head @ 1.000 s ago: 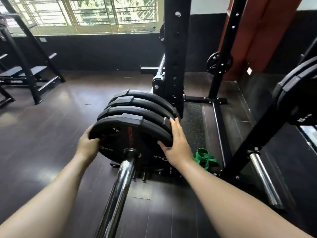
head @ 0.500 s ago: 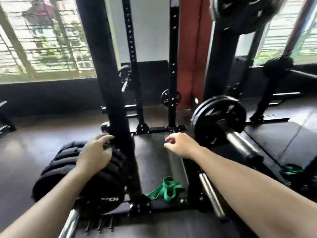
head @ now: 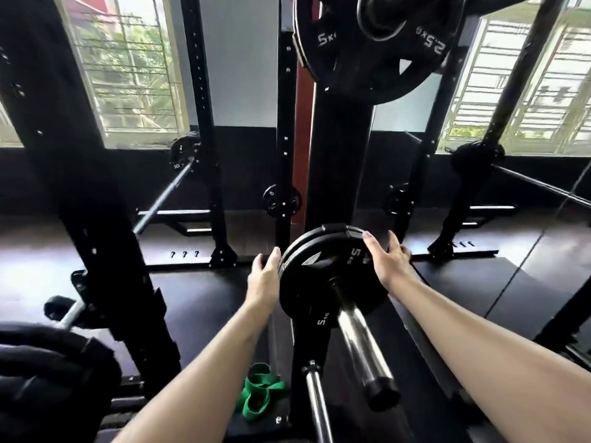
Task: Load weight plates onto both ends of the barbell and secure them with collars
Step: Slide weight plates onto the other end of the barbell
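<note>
A black 5 kg weight plate (head: 315,282) sits on a chrome sleeve (head: 361,343) that points toward me, with a second plate close behind it. My left hand (head: 264,274) lies flat against the plate's left edge, fingers straight. My right hand (head: 385,255) grips the upper right rim, thumb on the front face and fingers behind. The stack of black 10 kg plates (head: 48,372) on another bar is at the lower left, away from both hands. No collar is in view.
A black rack upright (head: 339,161) stands right behind the plate. More plates, marked 5 kg and 2.5 kg (head: 367,46), hang overhead. A green band (head: 259,391) lies on the floor beside a thin chrome peg (head: 316,407). A thick rack post (head: 80,187) stands left.
My view swung right, away from the 10 kg stack. Both hands left that stack and moved onto the 5 kg plate on the chrome sleeve.
</note>
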